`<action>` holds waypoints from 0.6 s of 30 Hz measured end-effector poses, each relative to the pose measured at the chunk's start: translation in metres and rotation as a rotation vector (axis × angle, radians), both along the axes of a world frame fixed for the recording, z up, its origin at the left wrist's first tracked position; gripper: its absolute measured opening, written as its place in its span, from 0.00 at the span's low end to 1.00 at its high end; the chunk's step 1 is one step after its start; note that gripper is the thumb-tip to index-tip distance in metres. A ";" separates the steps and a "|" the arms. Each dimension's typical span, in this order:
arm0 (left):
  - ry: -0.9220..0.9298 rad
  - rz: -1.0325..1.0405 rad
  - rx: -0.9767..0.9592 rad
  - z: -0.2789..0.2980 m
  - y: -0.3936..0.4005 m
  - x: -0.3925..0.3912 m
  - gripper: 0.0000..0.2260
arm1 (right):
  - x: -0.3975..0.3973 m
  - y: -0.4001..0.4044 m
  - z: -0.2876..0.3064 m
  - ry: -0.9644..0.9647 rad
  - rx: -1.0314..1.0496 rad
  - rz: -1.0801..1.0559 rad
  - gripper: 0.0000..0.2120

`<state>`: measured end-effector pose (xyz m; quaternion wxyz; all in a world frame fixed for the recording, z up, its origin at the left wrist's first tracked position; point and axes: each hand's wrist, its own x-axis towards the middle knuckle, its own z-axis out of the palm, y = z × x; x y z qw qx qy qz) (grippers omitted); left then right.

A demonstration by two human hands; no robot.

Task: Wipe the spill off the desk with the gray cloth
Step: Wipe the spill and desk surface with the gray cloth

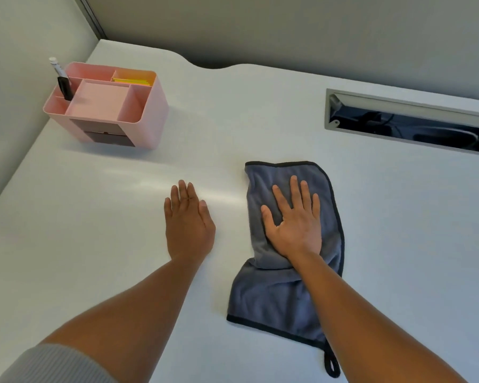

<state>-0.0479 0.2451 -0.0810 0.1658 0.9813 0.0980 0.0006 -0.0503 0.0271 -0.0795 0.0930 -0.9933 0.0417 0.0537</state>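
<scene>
R hand (295, 221) flat on gray cloth (263, 297).

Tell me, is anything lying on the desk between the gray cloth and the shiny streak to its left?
Only the left hand, flat on the desk beside the gray cloth. The right hand presses the cloth directly.

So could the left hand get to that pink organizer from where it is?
Probably yes. The left hand lies flat on the desk, and only bare desk shows between it and the pink organizer further back on its side.
</scene>
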 end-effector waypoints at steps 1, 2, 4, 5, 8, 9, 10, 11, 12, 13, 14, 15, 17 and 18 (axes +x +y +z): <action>-0.004 -0.001 -0.001 0.000 0.000 0.000 0.25 | 0.002 -0.008 0.000 0.005 -0.004 -0.021 0.33; -0.006 -0.002 -0.004 0.000 -0.001 -0.001 0.25 | 0.005 -0.017 0.000 0.010 -0.008 -0.037 0.33; -0.010 -0.005 -0.005 -0.001 -0.001 -0.001 0.25 | 0.013 -0.036 0.001 0.019 -0.020 -0.059 0.34; -0.013 -0.003 -0.002 -0.001 -0.001 -0.001 0.25 | 0.018 -0.046 0.002 0.022 -0.027 -0.066 0.34; -0.007 0.003 0.010 -0.003 -0.001 0.000 0.25 | 0.035 -0.077 0.004 0.020 -0.040 -0.092 0.34; -0.006 0.004 0.013 -0.003 -0.002 0.000 0.25 | 0.041 -0.085 0.005 0.020 -0.041 -0.105 0.35; -0.007 0.008 0.017 -0.003 -0.003 0.001 0.25 | 0.048 -0.091 0.005 0.021 -0.041 -0.120 0.35; -0.009 0.011 0.022 -0.004 -0.003 0.001 0.25 | 0.054 -0.094 0.005 0.023 -0.041 -0.140 0.35; -0.011 0.015 0.028 -0.004 -0.004 0.002 0.25 | 0.059 -0.093 0.005 0.025 -0.041 -0.165 0.35; -0.013 0.016 0.034 -0.004 -0.004 0.002 0.25 | 0.064 -0.090 0.004 0.027 -0.043 -0.194 0.35; -0.012 0.014 0.042 -0.005 -0.005 0.002 0.25 | 0.068 -0.086 0.004 0.030 -0.048 -0.224 0.35; -0.008 0.016 0.051 -0.005 -0.005 0.002 0.25 | 0.072 -0.078 0.004 0.033 -0.053 -0.246 0.35; 0.000 0.016 0.064 -0.005 -0.006 0.003 0.25 | 0.076 -0.059 0.005 0.034 -0.057 -0.256 0.35; 0.002 0.020 0.065 -0.005 -0.006 0.003 0.25 | 0.078 -0.046 0.006 0.033 -0.053 -0.236 0.35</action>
